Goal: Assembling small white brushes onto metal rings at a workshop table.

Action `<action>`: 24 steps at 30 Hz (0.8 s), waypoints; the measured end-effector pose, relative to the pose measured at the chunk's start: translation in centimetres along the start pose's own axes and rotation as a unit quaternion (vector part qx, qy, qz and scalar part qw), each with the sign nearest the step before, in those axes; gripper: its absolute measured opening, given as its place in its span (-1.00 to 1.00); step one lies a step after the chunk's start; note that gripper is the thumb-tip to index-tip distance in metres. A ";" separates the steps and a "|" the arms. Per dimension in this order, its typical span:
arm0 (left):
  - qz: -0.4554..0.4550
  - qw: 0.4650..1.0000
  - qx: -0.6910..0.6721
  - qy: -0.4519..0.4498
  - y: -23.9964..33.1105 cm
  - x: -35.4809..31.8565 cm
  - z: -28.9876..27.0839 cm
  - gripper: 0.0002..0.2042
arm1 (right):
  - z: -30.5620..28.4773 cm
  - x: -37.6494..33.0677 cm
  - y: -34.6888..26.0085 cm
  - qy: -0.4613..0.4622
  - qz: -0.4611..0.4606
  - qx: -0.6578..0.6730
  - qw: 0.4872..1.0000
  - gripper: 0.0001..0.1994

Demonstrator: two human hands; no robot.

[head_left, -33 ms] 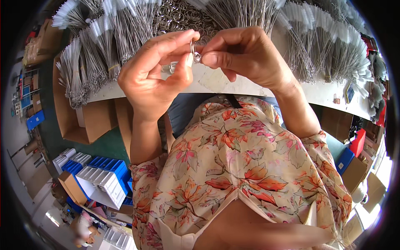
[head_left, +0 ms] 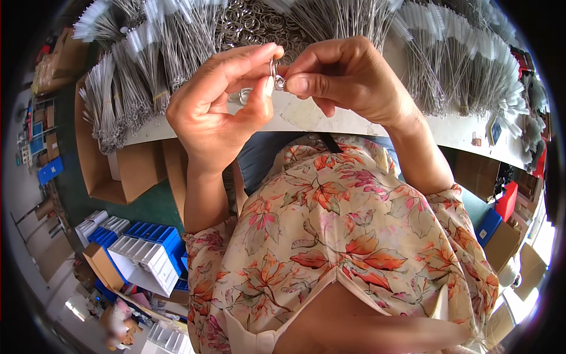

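Observation:
Between the thumb and index finger of my left hand [head_left: 223, 109] stands a metal key ring [head_left: 273, 66], seen nearly edge-on. My right hand [head_left: 354, 79] pinches at a small metal loop [head_left: 279, 82] touching the ring's lower side; the fingertips partly hide it, and whether the two are linked I cannot tell. Both hands are closed and meet above the table's near edge. A pile of loose metal rings [head_left: 250, 26] lies just beyond them. Under my left hand a small shiny item [head_left: 243, 94] shows between the fingers, too covered to name.
Bundles of wire-handled brushes with white bristles [head_left: 147, 53] lie on the white table [head_left: 377, 121] at left, and more brushes [head_left: 460, 65] at right. An open cardboard box [head_left: 127, 177] stands below the left edge. Blue and white plastic bins [head_left: 144, 259] sit behind, lower left.

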State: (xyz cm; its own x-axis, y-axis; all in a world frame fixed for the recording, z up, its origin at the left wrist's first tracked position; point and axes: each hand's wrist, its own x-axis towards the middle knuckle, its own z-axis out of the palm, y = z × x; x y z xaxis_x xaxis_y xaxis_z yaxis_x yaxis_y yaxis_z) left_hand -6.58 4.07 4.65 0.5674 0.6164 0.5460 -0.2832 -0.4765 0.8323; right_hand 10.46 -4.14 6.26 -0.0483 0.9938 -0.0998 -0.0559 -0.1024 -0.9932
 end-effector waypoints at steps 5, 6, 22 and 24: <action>-0.183 0.973 -0.129 -0.048 0.4 0.7 -0.6 -0.76 | -0.5 -0.3 0.0 -0.063 0.074 0.174 0.980 -0.82; -0.182 0.974 -0.127 -0.045 0.3 0.7 -0.8 -0.76 | -0.4 -0.3 0.1 -0.064 0.075 0.201 0.975 -0.82; -0.259 0.886 0.377 0.080 -7.1 5.2 -8.2 -0.84 | 2.5 -2.2 11.3 0.054 -0.296 -0.549 0.780 -0.75; -0.319 0.793 0.519 -0.003 -8.4 5.7 -7.8 -0.80 | 2.4 -2.0 10.7 0.040 -0.293 -0.529 0.796 -0.77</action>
State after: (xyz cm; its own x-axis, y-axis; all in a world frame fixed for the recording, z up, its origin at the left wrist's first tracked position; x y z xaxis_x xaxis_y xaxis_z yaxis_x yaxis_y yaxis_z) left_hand -7.02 16.48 1.52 0.3447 0.9377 0.0429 0.8498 -0.3312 0.4101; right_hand 7.59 -7.34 -4.07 -0.2569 0.8618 0.4374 0.8267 0.4304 -0.3625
